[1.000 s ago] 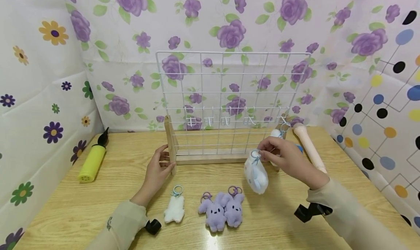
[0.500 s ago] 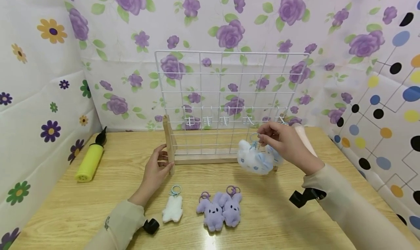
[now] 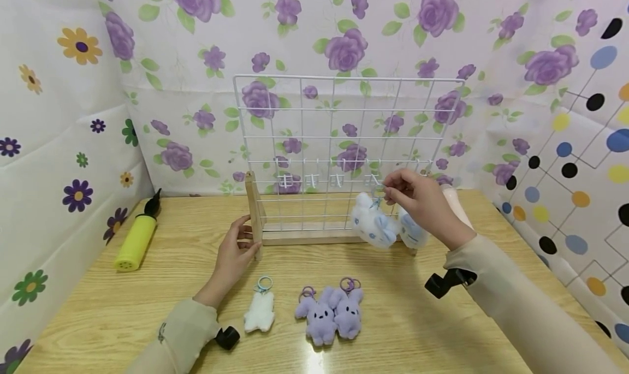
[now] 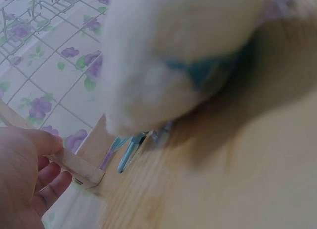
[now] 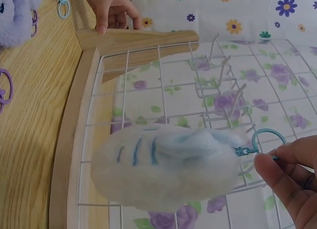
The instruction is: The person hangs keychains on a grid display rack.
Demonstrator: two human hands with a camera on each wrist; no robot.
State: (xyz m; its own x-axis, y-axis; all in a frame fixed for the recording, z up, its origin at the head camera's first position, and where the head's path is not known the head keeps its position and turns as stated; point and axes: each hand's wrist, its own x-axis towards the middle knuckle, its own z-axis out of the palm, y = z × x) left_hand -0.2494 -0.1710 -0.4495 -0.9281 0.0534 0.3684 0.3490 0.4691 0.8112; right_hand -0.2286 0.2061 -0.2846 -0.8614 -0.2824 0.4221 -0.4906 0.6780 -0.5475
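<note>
My right hand (image 3: 415, 202) pinches the blue ring (image 5: 270, 131) of a white-and-light-blue plush keychain (image 3: 374, 226), which hangs in front of the white wire grid rack (image 3: 314, 137). The ring is close by a white hook (image 3: 372, 180) on the grid. Behind the hand, a second white-and-blue plush keychain (image 3: 411, 229) hangs at the rack's right end, partly hidden. With thumb in front and fingers behind, my left hand (image 3: 237, 252) grips the left wooden leg (image 3: 253, 213) of the rack. A blurred white plush (image 4: 173, 61) fills much of the left wrist view.
Several more white hooks (image 3: 312, 180) line the grid to the left. On the table (image 3: 393, 336) lie a white plush keychain (image 3: 259, 312) and two purple plush keychains (image 3: 320, 324). A yellow pump (image 3: 135, 243) lies at the left, a pale stick-like object (image 3: 454, 205) at the right.
My right hand has lifted the plush keychain upward and slightly left, toward the hooks. The plush has turned as it swings. My left hand stays on the rack's leg.
</note>
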